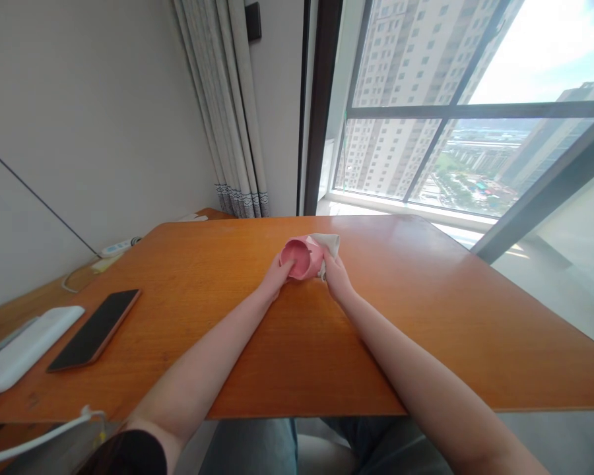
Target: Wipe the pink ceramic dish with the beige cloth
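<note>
A pink cup (pixel 303 258) is held on its side above the wooden table (pixel 277 369), its round mouth turned toward me and to the left. My left hand (pixel 277 274) grips the rim, with the thumb reaching into the mouth. Against the cup's right side, my right hand (pixel 336 276) closes on a whitish cloth (pixel 328 242). Part of the cloth stands up behind the cup, and a bit hangs below it. The fingers of my right hand are partly hidden behind the cloth and cup.
On the left lie a dark phone or tablet (pixel 95 330) and a white flat device (pixel 30 346). A power strip (pixel 119 247) sits by the wall. A white cable (pixel 44 437) crosses the near left corner. A large window (pixel 426 112) is at the back right.
</note>
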Demonstrator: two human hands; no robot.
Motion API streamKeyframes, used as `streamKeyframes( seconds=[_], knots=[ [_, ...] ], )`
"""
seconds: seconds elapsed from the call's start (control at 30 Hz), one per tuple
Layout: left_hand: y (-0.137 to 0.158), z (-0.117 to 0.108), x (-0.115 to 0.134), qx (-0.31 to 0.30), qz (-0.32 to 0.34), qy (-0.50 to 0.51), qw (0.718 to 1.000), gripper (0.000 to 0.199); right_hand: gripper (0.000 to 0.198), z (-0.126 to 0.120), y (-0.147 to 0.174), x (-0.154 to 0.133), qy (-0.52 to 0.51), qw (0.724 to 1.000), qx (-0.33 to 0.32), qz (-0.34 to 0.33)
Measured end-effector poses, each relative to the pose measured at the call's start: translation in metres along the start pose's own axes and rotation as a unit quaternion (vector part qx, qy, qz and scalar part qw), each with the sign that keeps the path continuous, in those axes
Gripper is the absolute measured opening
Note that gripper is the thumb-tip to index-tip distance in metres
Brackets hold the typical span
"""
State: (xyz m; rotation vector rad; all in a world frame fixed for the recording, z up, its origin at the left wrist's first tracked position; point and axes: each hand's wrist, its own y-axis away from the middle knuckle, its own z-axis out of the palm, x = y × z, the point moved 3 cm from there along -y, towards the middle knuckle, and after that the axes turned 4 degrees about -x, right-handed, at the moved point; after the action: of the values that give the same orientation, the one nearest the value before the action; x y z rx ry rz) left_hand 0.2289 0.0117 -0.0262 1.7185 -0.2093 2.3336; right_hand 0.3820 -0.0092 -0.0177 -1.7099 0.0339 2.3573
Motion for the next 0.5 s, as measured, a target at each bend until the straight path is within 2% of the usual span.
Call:
streamKeyframes(
  seconds=[0.1,0.2,0.33,0.43,0.5],
  knots=[
    [-0.002,-0.002,-0.003,0.068,0.015,-0.041,0.997,0.024,0.039,-0.004,-0.004,0.001,0.02,0.999,0.019,0.02],
    [-0.003,-0.002,-0.004,0.104,0.066,-0.045,0.991,0.021,0.031,0.001,-0.002,0.004,-0.037,0.996,0.024,0.071],
    [-0.004,-0.01,-0.004,0.17,0.149,0.022,0.974,0.025,0.021,0.013,0.005,0.002,-0.111,0.985,-0.038,0.124],
    [-0.004,-0.022,0.002,0.225,0.206,0.074,0.949,0.028,0.018,0.014,0.01,-0.002,-0.063,0.983,-0.082,0.149],
    [-0.003,-0.026,0.008,0.243,0.229,0.107,0.937,0.029,0.02,0.009,0.011,-0.005,0.04,0.978,-0.111,0.169]
  ],
)
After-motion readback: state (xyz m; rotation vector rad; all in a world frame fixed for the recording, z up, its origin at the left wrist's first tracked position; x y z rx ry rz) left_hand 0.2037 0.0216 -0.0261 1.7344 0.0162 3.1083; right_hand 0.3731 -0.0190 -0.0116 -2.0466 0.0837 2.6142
